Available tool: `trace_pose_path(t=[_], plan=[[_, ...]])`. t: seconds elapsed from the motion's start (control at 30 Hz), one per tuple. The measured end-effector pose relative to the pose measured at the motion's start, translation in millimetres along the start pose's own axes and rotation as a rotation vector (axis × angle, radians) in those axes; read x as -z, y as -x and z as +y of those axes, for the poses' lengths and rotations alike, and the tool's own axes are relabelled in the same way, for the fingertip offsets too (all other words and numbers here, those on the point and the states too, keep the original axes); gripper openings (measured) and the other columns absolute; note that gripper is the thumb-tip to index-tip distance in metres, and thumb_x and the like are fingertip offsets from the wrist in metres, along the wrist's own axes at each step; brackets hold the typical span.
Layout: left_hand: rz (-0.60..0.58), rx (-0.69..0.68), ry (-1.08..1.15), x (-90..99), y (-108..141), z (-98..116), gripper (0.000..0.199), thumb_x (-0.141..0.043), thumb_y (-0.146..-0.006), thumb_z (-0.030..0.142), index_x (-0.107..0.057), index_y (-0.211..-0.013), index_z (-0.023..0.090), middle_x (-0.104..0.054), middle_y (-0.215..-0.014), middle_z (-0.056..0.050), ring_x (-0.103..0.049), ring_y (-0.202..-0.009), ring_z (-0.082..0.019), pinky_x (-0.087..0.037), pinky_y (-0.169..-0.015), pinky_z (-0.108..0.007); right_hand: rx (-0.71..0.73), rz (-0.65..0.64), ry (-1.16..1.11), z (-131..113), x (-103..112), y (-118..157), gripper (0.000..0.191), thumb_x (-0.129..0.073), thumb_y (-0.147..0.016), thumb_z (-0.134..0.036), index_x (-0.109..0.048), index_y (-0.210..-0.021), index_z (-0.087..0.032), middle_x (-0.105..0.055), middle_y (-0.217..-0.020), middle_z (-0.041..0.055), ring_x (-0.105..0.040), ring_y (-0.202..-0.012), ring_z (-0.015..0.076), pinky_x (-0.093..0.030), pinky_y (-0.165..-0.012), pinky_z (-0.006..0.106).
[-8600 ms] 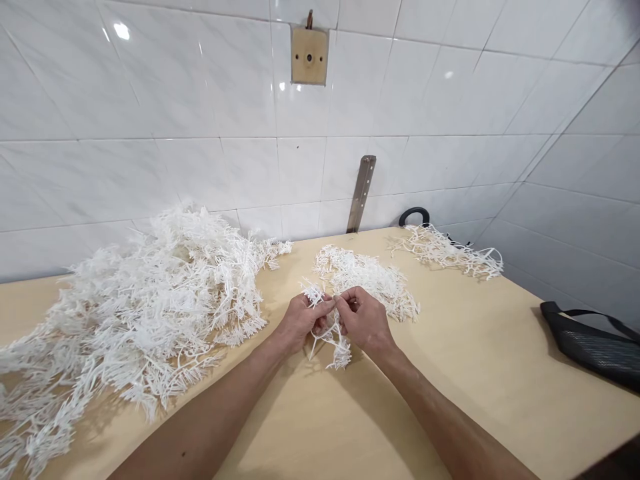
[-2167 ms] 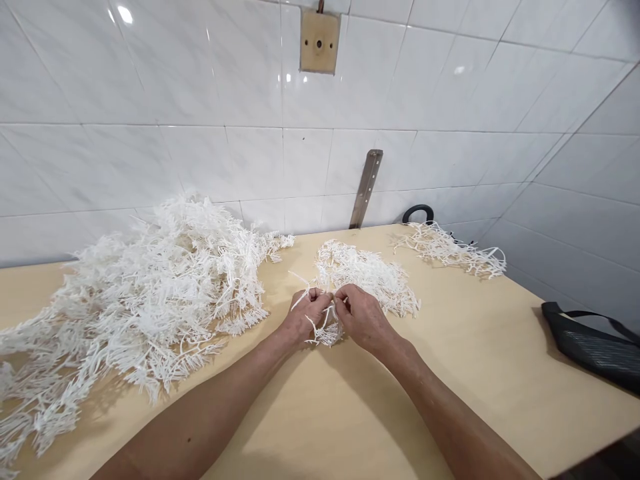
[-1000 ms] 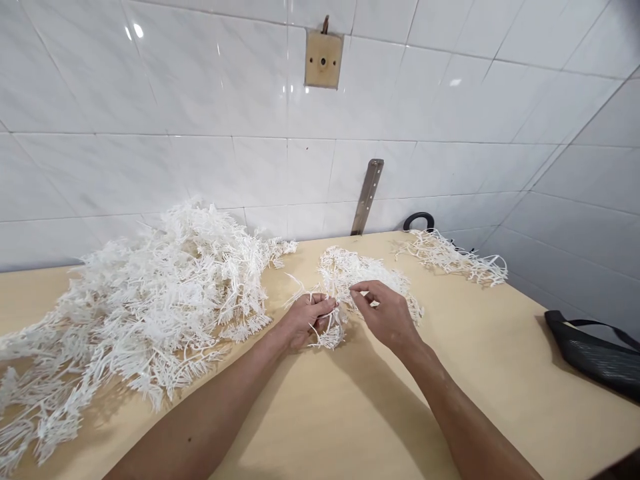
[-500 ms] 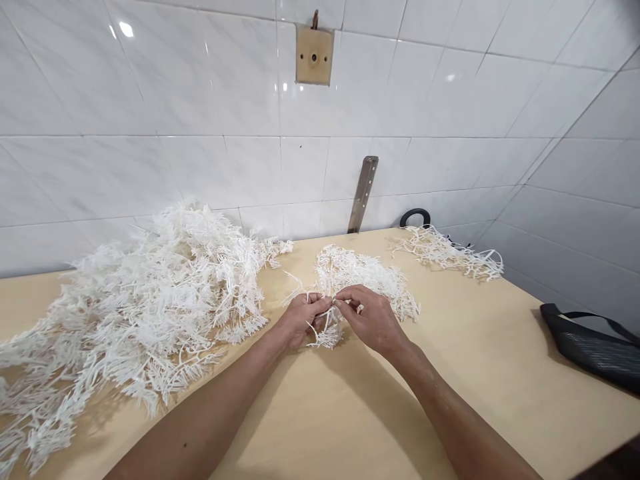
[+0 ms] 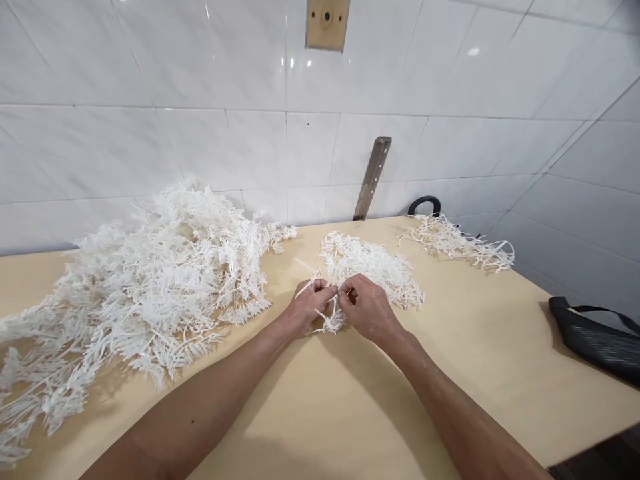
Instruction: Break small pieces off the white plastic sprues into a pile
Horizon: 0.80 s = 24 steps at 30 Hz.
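Note:
Between my hands is a white branching sprig (image 5: 331, 321), its stems sticking out above and below the fingers. My left hand (image 5: 311, 304) is closed round it with thumb and fingers pinched. My right hand (image 5: 364, 303) pinches at the same spot, fingertips nearly touching the left thumb; the small part between them is too fine to make out. Just behind the right hand lies a small pile of white sprigs (image 5: 377, 262). A much larger heap of white feathery sprigs (image 5: 170, 287) spreads over the left of the table.
Bare white stems (image 5: 457, 243) lie at the table's back right, beside a black ring-shaped handle (image 5: 425, 202). A black bag (image 5: 595, 340) rests at the right edge of the wooden table (image 5: 480, 367). A metal strip (image 5: 373, 178) leans on the tiled wall.
The camera view has tilted down slightly. My fingertips have shifted a little at the sprig, and the right fingers are curled in more. Both hands remain close together.

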<state>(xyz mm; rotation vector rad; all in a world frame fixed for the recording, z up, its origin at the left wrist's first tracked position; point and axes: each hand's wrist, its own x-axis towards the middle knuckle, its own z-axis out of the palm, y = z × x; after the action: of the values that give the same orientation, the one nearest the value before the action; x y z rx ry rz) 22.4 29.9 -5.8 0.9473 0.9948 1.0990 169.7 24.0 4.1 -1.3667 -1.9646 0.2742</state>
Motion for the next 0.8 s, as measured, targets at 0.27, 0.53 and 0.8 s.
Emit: trace_pose_path(t=[0.27, 0.53, 0.8], plan=[[0.203, -0.247, -0.169, -0.3, 4, 1, 0.019, -0.073, -0.069, 0.026, -0.057, -0.067, 0.016, -0.052, -0.06, 0.003, -0.045, -0.055, -0.009, -0.035, -0.054, -0.022, -0.209, -0.011, 0.092, 2, -5, -1, 0.01, -0.051, -0.079, -0.022, -0.056, -0.069, -0.02, -0.063, -0.074, 0.0046, -0.055, -0.063, 0.0173, -0.041, -0.059, 0.029], [0.012, -0.084, -0.049, 22.9, -15, 6, 0.038, -0.079, -0.065, 0.048, -0.057, -0.065, 0.017, -0.044, -0.05, 0.006, -0.035, -0.041, -0.004, -0.027, -0.043, -0.021, -0.378, 0.218, 0.084, 34, 24, -13, 0.017, -0.056, -0.083, -0.037, -0.056, -0.077, -0.021, -0.061, -0.064, 0.001, -0.056, -0.059, 0.0182, -0.044, -0.071, 0.036], [-0.057, -0.039, -0.018, 21.0, -9, 12, 0.041, -0.081, -0.065, 0.05, -0.058, -0.069, 0.016, -0.048, -0.053, 0.005, -0.04, -0.042, -0.004, -0.028, -0.042, -0.02, -0.167, 0.163, -0.109, 24, 27, -7, 0.029, -0.054, -0.088, -0.045, -0.066, -0.092, -0.019, -0.07, -0.078, 0.0052, -0.063, -0.064, 0.0178, -0.049, -0.064, 0.031]])
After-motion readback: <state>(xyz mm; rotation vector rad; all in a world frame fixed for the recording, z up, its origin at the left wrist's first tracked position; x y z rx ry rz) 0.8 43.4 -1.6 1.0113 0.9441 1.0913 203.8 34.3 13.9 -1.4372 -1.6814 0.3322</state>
